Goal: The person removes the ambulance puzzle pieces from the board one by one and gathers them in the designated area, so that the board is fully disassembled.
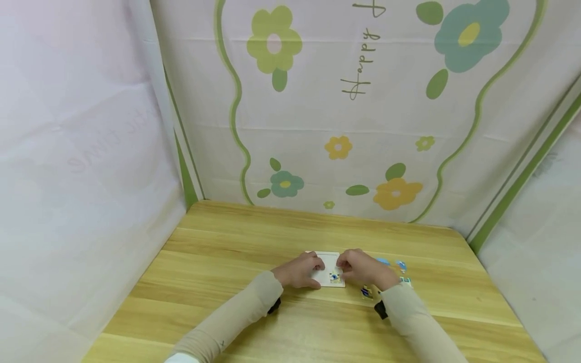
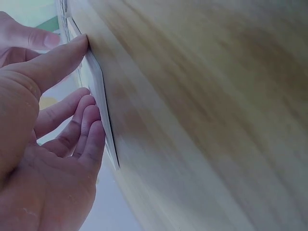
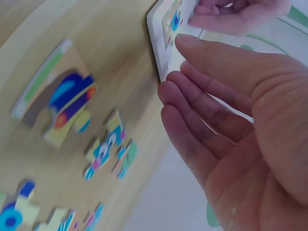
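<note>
A white puzzle board [image 1: 323, 277] lies flat on the table between my hands. One colourful jigsaw piece [image 1: 335, 278] with a blue round shape sits in its near right corner. My left hand [image 1: 299, 271] is at the board's left side, its thumb on the near edge and its bent fingers touching the surface, with nothing gripped. At the right side is my right hand [image 1: 362, 267]; its fingertips touch the board's edge and the thumb lies close to the piece. No piece shows between those fingers in the right wrist view.
Loose jigsaw pieces lie right of the board, among them a large blue and yellow one [image 3: 72, 103] and one with cartoon eyes [image 3: 103, 147]. Light blue pieces [image 1: 401, 265] lie farther back. A flower-printed cloth [image 1: 317, 166] hangs behind the wooden table [image 1: 245, 227].
</note>
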{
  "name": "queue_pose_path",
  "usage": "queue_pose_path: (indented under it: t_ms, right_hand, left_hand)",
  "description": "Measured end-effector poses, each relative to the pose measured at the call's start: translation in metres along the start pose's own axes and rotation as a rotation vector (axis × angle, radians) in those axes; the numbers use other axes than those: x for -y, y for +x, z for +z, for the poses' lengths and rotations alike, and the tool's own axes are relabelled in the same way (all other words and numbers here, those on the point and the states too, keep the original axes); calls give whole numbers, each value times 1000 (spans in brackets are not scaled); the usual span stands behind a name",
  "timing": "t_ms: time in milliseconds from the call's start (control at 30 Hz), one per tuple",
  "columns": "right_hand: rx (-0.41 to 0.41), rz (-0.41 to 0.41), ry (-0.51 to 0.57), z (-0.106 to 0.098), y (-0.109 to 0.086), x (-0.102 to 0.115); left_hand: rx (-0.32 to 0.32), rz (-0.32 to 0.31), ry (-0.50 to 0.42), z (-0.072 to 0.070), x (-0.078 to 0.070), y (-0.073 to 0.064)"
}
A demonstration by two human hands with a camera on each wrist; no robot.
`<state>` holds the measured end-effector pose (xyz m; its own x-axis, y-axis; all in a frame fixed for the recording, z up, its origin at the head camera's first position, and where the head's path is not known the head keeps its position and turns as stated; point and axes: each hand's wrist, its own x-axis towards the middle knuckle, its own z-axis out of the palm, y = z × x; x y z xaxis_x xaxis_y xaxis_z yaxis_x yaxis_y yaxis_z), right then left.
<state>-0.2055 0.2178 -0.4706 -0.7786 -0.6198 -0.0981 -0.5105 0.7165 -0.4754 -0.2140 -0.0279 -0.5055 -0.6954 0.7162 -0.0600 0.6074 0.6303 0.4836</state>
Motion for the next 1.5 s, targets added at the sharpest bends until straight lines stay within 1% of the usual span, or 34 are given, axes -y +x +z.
queue_pose_path:
  t_ms: [133, 233, 433, 633, 700, 867, 1067, 1300, 1500]
  right_hand:
    - [-1, 13, -15, 5, 5, 3]
    - [4, 30, -21, 8, 4, 4]
    - [-7, 18, -59, 13, 3, 3]
    - [-20, 4, -57, 14, 5, 1]
    - [-27, 17, -52, 13, 5, 1]
    - [-47, 40, 3, 13, 5, 1]
    - [-69, 20, 91, 11, 2, 0]
    - [-57, 30, 144, 9, 0, -2]
    - [-70, 41, 181, 6, -5, -4]
  left_hand:
    - [7, 7, 2, 2, 0, 1]
    - [5, 10, -1, 2, 0, 1]
    - [7, 1, -10, -1, -1, -1]
    - [0, 5, -16, -1, 0, 0]
    - [-3, 11, -17, 0, 1, 1]
    - [-4, 9, -22, 1, 2, 1]
    - [-6, 2, -32, 2, 2, 1]
    - [-7, 5, -41, 0, 0, 0]
    - [-7, -1, -35, 0, -1, -2]
